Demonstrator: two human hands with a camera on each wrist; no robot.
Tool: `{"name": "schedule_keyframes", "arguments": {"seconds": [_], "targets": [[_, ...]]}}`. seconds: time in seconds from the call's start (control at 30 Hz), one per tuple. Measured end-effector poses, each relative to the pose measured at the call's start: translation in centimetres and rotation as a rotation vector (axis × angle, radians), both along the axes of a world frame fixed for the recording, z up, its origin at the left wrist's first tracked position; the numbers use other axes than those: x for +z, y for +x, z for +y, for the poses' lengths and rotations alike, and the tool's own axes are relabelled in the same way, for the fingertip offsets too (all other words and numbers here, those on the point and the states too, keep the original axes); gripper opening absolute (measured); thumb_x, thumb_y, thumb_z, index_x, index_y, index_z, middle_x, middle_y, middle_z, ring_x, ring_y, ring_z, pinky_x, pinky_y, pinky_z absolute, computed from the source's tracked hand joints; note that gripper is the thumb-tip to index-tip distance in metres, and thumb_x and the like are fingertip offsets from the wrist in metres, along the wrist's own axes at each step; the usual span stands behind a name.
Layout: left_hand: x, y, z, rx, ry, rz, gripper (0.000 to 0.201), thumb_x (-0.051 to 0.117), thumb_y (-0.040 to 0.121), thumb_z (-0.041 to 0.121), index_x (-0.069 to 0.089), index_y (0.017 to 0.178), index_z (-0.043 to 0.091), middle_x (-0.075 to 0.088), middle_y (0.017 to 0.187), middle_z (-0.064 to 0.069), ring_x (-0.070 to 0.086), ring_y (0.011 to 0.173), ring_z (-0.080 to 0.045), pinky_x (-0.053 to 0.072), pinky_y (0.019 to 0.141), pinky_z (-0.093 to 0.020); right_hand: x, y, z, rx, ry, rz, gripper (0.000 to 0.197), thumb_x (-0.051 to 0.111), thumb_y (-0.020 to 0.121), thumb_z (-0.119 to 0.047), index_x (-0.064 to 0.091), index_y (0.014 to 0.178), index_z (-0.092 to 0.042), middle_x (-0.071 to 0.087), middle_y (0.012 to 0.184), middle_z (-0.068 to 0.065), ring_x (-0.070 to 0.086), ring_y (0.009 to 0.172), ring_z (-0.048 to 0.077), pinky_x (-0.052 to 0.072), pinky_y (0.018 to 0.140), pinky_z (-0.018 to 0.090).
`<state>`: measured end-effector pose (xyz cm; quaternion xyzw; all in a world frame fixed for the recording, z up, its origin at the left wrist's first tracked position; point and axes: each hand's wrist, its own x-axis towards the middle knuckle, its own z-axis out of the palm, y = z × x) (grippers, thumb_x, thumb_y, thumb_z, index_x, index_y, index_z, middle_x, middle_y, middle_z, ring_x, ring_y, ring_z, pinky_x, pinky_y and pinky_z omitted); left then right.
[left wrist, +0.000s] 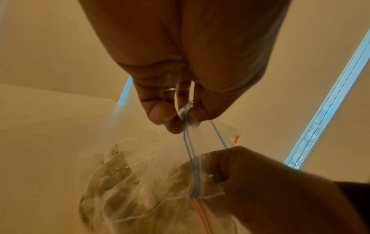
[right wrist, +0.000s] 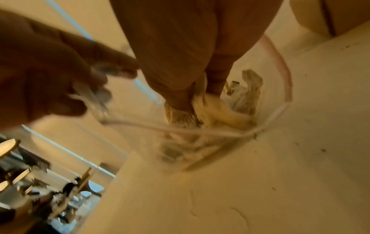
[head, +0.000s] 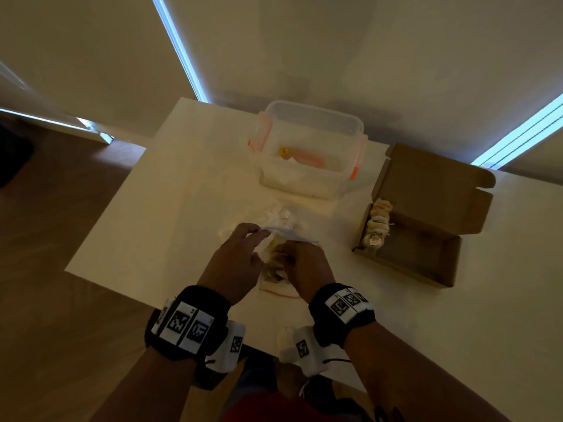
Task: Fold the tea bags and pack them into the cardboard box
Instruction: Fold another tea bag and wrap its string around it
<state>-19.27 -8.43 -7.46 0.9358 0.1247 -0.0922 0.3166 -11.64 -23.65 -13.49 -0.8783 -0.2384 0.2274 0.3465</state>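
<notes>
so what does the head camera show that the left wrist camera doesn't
Only the head view shows the cardboard box with folded tea bags at its left end, and the clear plastic tub behind the hands. Only the left wrist view shows the left hand pinching the blue zip strip and a loose string across the bag. Both show the right hand reaching into the clear zip bag.
</notes>
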Motion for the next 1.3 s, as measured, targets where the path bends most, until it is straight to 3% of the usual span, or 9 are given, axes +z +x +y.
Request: {"name": "schedule_keyframes", "arguments": {"seconds": [0.2,0.43,0.6,0.7,0.8,0.9,1.0,1.13,1.3], "targets": [[0.2,0.6,-0.1,0.012,0.009,0.081,0.047,0.049,0.104,0.013,0.046,0.150,0.021,0.036,0.152,0.001,0.057,0.111,-0.028,0.041,0.090,-0.033,5.6,0.5,-3.4,-0.102,0.220,-0.118,0.027,0.070,0.088,-0.002,0.081,0.102,-0.022,0.076,0.102,-0.008,0.062,0.091,-0.007,0.037,0.083,-0.003],[0.3,1.2,0.0,-0.027,0.011,0.078,0.044,0.053,0.103,0.018,0.049,0.147,0.022,0.039,0.147,0.001,0.057,0.109,-0.028,0.040,0.084,-0.030,11.1,2.1,-7.4,-0.152,0.323,0.086,0.026,0.069,0.090,-0.005,0.080,0.098,-0.026,0.076,0.087,-0.008,0.070,0.077,0.013,0.056,0.069,0.030],[-0.2,-0.4,-1.6,-0.087,0.135,-0.181,0.031,0.070,0.089,0.015,0.065,0.118,0.024,0.041,0.140,-0.004,0.053,0.106,-0.030,0.051,0.075,-0.036,14.0,2.2,-9.5,-0.156,0.353,0.100,0.024,0.068,0.092,-0.005,0.080,0.099,-0.024,0.078,0.087,-0.005,0.072,0.082,0.015,0.060,0.076,0.029],[-0.8,-3.0,-4.1,-0.394,0.139,-0.353,0.024,0.073,0.082,0.021,0.067,0.104,0.027,0.052,0.124,-0.003,0.051,0.100,-0.023,0.050,0.071,-0.029,13.8,1.8,-10.2,-0.175,0.338,0.108,0.023,0.069,0.092,-0.007,0.080,0.102,-0.026,0.078,0.088,-0.006,0.072,0.083,0.015,0.062,0.078,0.034],[-3.9,-5.7,-5.8,-0.757,0.213,0.003,0.017,0.055,0.091,0.039,0.058,0.107,0.033,0.061,0.108,0.004,0.064,0.088,-0.019,0.051,0.065,-0.029,12.7,1.3,-10.9,-0.199,0.315,0.116,0.023,0.070,0.092,-0.009,0.080,0.102,-0.028,0.078,0.089,-0.007,0.073,0.084,0.015,0.062,0.078,0.040],[-7.1,-7.1,-6.6,-0.605,0.224,0.438,0.040,0.046,0.097,0.055,0.050,0.126,0.026,0.059,0.127,-0.003,0.060,0.116,-0.029,0.046,0.091,-0.038,12.1,0.5,-11.4,-0.205,0.319,0.153,0.025,0.069,0.091,-0.007,0.080,0.101,-0.028,0.078,0.088,-0.007,0.073,0.084,0.017,0.062,0.077,0.037],[-8.8,-7.6,-7.6,-0.333,0.187,0.543,0.055,0.056,0.093,0.055,0.043,0.132,0.019,0.055,0.132,-0.005,0.057,0.120,-0.031,0.045,0.096,-0.038,11.9,-0.3,-11.8,-0.206,0.316,0.188,0.026,0.068,0.091,-0.006,0.079,0.101,-0.027,0.078,0.087,-0.006,0.072,0.084,0.024,0.061,0.076,0.042],[-9.7,-7.5,-8.7,-0.133,0.034,0.476,0.031,0.060,0.092,0.040,0.046,0.114,0.023,0.066,0.105,0.001,0.064,0.092,-0.018,0.051,0.083,-0.035,11.7,-0.3,-12.5,-0.203,0.326,0.205,0.029,0.067,0.091,-0.004,0.079,0.098,-0.029,0.078,0.087,-0.004,0.072,0.085,0.026,0.061,0.079,0.044],[-8.9,-6.4,-7.7,-0.138,-0.107,0.487,0.025,0.069,0.081,0.026,0.055,0.101,0.031,0.061,0.075,0.008,0.059,0.070,-0.002,0.048,0.071,-0.026,12.6,0.1,-13.7,-0.217,0.370,0.209,0.026,0.068,0.093,-0.006,0.079,0.103,-0.026,0.078,0.089,-0.002,0.072,0.085,0.019,0.061,0.074,0.034]]}}
